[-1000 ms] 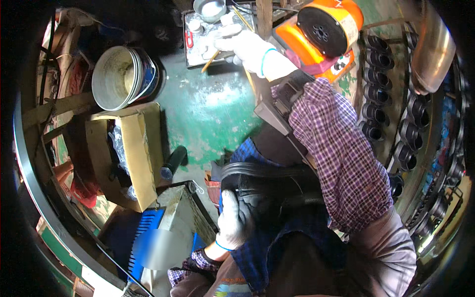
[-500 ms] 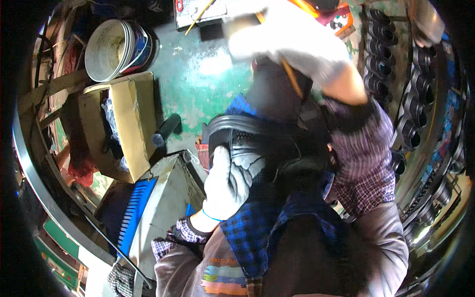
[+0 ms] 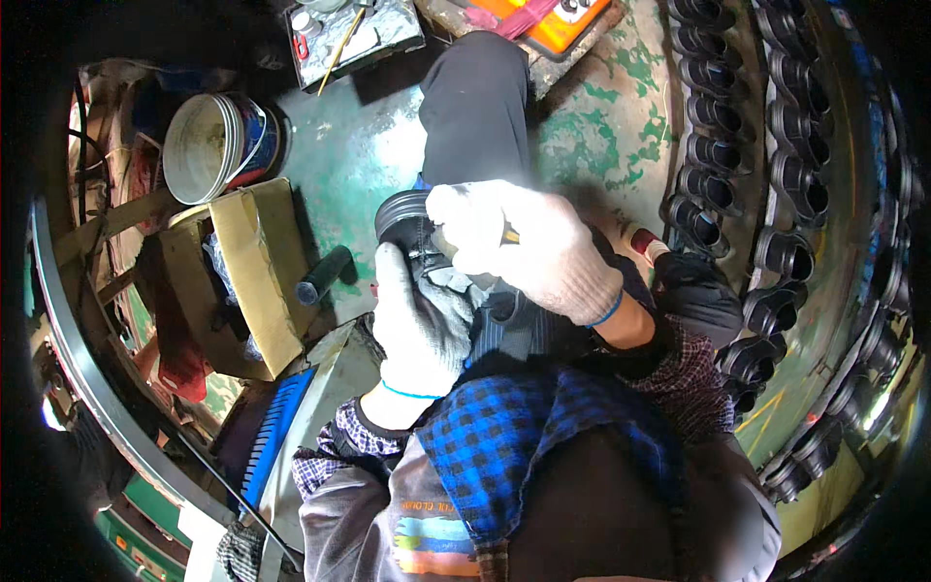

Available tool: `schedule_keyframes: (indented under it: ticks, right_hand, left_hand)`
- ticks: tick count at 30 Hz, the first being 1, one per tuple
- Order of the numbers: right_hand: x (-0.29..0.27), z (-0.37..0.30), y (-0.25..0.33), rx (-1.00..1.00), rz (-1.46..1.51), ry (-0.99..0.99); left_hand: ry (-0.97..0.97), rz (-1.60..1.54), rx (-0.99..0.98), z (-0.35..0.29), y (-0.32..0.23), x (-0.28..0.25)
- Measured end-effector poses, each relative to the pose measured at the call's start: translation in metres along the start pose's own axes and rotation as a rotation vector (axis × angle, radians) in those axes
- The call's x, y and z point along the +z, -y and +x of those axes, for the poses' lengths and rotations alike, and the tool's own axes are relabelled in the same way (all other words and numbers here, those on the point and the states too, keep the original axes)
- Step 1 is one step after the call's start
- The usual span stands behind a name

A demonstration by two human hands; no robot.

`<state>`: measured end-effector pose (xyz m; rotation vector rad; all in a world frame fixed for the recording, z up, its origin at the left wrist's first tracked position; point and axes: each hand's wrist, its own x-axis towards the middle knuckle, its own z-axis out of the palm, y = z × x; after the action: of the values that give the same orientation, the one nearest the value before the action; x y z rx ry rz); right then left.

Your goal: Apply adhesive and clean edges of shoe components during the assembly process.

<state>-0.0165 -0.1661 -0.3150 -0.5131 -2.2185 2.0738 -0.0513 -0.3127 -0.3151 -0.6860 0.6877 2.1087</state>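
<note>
A black shoe (image 3: pixel 402 233) with a thick ridged sole edge is held over my lap. My left hand (image 3: pixel 422 325), in a white knit glove, is closed on it, thumb along the near side and fingers partly inside the opening. My right hand (image 3: pixel 538 242), gloved the same way, is closed against the shoe's upper, just right of the sole edge. Between its fingers shows a short piece of a thin yellow-brown stick (image 3: pixel 510 235); its tip is hidden by the glove. A blue checked apron (image 3: pixel 495 417) covers my lap.
Ahead lie a grey tray (image 3: pixel 398 53) with a thin yellow stick across it and an orange tray (image 3: pixel 558 34). At left are a white bucket (image 3: pixel 194 155), a cardboard box (image 3: pixel 257 281) and a black cylinder (image 3: pixel 323 274). Racks of black shoes (image 3: pixel 713 155) line the right.
My right hand has come back from the trays ahead down to the shoe. The shoe has moved slightly forward and left with my left hand, and my view has shifted.
</note>
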Motion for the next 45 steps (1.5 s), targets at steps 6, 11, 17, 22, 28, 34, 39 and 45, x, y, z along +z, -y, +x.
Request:
schedule_keyframes:
  ticks: [6,11,17,22,28,34,39,45]
  right_hand:
    - [0.003,-0.014,-0.011,-0.256,-0.546,-0.086]
    - [0.017,-0.012,-0.010,-0.389,-0.823,-0.203]
    - [0.023,0.025,-0.010,-0.064,-0.516,-0.379]
    - [0.013,0.019,-0.005,-0.014,-0.547,-0.268]
    - [0.005,-0.023,0.001,-0.118,-0.754,0.053]
    - [-0.013,-0.028,0.008,0.395,0.067,-0.173]
    - [0.006,-0.022,-0.002,0.268,-0.081,-0.161]
    - [0.019,0.001,0.001,-0.133,-0.914,-0.133]
  left_hand:
    - [-0.096,0.011,0.032,-0.001,0.009,0.001]
    - [-0.068,0.376,0.142,-0.002,0.020,-0.010]
    - [-0.078,1.925,0.959,-0.006,0.032,-0.018]
    - [0.073,1.797,0.918,-0.004,0.021,-0.026]
    - [-0.105,0.777,0.215,-0.004,0.017,-0.032]
    - [-0.042,0.889,0.255,-0.004,0.015,-0.033]
    - [0.037,1.359,0.530,-0.006,0.012,-0.034]
    - [0.184,1.923,0.997,-0.006,0.015,-0.028]
